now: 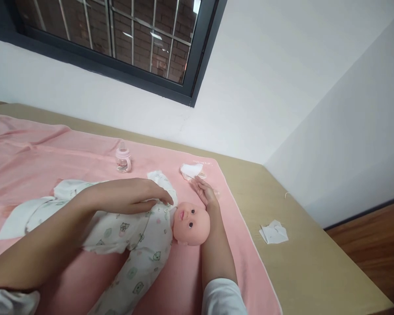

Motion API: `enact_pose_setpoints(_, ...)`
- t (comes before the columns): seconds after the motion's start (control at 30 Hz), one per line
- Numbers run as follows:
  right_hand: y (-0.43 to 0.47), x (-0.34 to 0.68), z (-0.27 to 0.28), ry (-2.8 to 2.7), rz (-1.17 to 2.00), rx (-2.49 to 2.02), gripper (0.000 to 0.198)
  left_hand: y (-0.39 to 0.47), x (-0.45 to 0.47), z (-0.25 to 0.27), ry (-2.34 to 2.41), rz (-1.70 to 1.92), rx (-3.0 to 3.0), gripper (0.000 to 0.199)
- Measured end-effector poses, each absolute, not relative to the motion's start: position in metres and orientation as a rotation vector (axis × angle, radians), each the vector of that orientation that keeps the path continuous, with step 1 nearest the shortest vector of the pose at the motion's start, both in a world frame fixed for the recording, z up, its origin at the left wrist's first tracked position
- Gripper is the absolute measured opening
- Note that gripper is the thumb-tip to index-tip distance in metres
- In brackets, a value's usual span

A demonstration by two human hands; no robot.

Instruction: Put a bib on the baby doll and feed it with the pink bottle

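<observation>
Pink blanket (16, 135) spreads beneath a baby doll (131, 232) in a printed white outfit, lying under the left hand (147, 192). Just beyond that hand stands a handled baby bottle (122, 160). Whether the left hand grips the cloth cannot be told; a light, flat palm would likely steady the chest best. At the loosely parted fingertips of the right hand (204, 192) lies a crumpled tissue (191, 169), contact unclear; the doll's head, beside the right wrist, probably limits that arm. Farther right lies a folded tissue (273, 232), out of the way.
</observation>
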State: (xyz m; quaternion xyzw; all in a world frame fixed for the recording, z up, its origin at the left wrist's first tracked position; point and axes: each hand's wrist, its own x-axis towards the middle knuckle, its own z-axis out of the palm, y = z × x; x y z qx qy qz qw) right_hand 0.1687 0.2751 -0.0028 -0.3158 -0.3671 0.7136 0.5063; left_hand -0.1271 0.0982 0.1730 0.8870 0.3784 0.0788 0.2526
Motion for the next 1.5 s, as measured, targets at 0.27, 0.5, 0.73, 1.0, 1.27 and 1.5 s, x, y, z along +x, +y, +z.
enact_pose_setpoints(0.27,0.267,0.163,0.032,-1.113,1.674,-0.828,0.031,0.092,-0.149,0.180,1.073,0.342,2.517,0.039)
enact_pose_setpoints(0.5,0.242,0.166,0.104,-1.396,1.383,-0.952,0.031,0.093,-0.158,0.178,1.159,0.462,2.524,0.037)
enact_pose_setpoints(0.73,0.207,0.145,0.140,-1.333,1.147,-1.145,0.036,0.097,-0.148,0.166,1.354,0.597,2.518,0.040)
enact_pose_setpoints(1.0,0.168,0.125,0.165,-1.603,1.097,-1.136,0.028,0.099,-0.147,0.162,1.279,0.743,2.517,0.037)
enact_pose_setpoints(1.27,0.118,0.101,0.186,-2.194,1.035,-0.723,0.020,0.107,-0.145,0.156,1.096,0.856,2.448,0.060)
enact_pose_setpoints(1.5,0.102,0.106,0.196,-2.233,0.887,-0.690,0.021,0.100,-0.141,0.167,0.949,0.673,2.237,0.034)
